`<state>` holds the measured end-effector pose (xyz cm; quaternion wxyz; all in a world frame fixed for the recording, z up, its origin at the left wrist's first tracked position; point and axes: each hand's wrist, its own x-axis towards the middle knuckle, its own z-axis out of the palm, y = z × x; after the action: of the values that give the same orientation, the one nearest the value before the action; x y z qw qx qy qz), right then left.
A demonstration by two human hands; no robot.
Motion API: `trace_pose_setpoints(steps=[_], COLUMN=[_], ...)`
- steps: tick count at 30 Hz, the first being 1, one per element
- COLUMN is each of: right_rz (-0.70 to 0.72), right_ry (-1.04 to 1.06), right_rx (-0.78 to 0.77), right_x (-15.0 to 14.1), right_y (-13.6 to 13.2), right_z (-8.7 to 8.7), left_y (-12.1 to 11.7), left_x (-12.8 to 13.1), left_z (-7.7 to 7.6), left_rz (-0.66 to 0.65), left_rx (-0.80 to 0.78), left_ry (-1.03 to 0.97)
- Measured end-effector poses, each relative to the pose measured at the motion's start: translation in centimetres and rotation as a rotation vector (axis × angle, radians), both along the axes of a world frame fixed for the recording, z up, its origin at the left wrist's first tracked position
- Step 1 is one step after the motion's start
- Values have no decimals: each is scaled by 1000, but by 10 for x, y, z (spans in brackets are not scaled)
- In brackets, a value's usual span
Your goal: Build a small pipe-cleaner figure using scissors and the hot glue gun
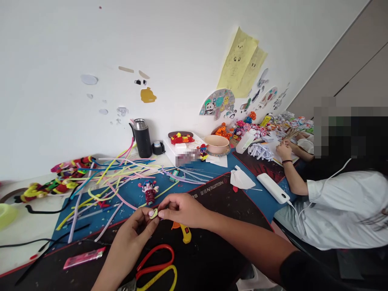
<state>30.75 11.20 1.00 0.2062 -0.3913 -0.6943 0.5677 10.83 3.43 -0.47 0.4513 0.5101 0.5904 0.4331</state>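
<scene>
Between the fingertips of both hands is a small curled piece [154, 214], pale yellow-green with a bit of lilac, perhaps chenille stem. My left hand [130, 234] pinches it from below and the left. From the right, my right hand [182, 210] grips its edge with thumb and fingers. Just behind them on the mat stands a little doll [149, 191] with a sparkly dark-red body and a blue and red headdress. A yellow-handled tool [185, 233] lies under my right wrist. Scissors [157, 266] with red and yellow handles lie nearer to me.
Many pastel chenille stems [121, 178] sprawl at the left. A pink packet [84, 258] lies on the black mat [209, 250]. Behind stand a black flask [142, 139], a white box [172, 151] and a bowl [216, 144]. On the right are a power bank [273, 188] and a co-worker [342, 202].
</scene>
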Motion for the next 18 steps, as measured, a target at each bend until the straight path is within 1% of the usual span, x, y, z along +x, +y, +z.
trace_pose_setpoints(steps=[4, 7, 9, 12, 15, 18], right_rz=[21, 24, 37, 100, 183, 215], right_ry=[-49, -66, -71, -85, -94, -71], right_rx=[33, 30, 22, 23, 5, -31], right_x=[-2, -1, 1, 5, 7, 7], right_y=[-1, 0, 2, 5, 8, 9], right_z=[3, 8, 12, 14, 13, 13], left_y=[-1, -2, -2, -3, -4, -5], left_x=[-2, -8, -14, -19, -21, -22], left_z=[-8, -12, -11, -6, -2, -1], left_rz=[-34, -80, -95, -87, -111, -144], left_rx=[-9, -34, -73, -118, -135, -132], left_ry=[-3, -67, -124, -169, -186, -186])
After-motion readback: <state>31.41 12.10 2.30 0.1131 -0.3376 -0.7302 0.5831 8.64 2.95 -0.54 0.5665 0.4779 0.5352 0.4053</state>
